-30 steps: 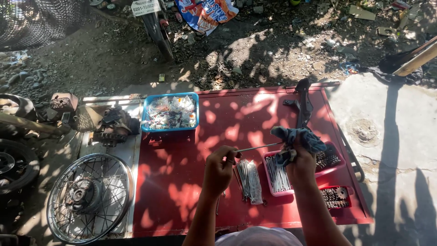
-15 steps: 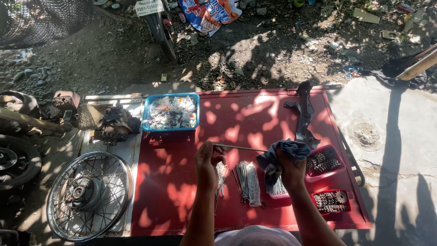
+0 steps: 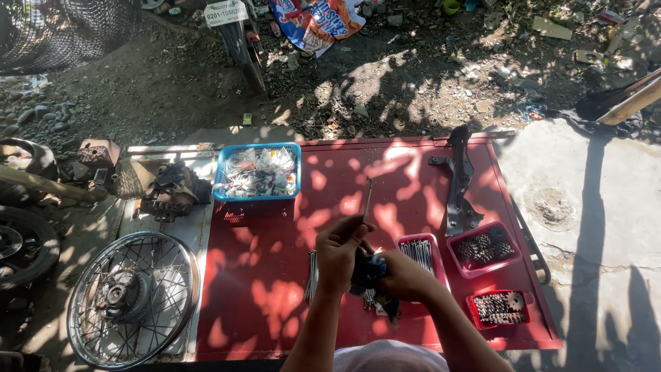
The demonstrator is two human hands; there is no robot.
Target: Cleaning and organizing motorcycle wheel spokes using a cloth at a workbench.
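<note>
The left hand point(image 3: 342, 249) pinches a thin metal spoke point(image 3: 368, 200) near its lower end, above the red sheet point(image 3: 275, 275); the right hand point(image 3: 403, 275) closes round a dark rag point(image 3: 368, 272). The spoke looks light, stiff (probably greasy), best gripped low.

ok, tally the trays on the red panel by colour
Blue tray, packed with small wrapped parts: 1
Pink tray with metal spokes: 1
Pink tray with dark sprockets: 1
Red tray, also sprockets: 1
Total: 4, all on the red panel. Left hand holds a thin spoke; right hand grips a dark blue rag.
</note>
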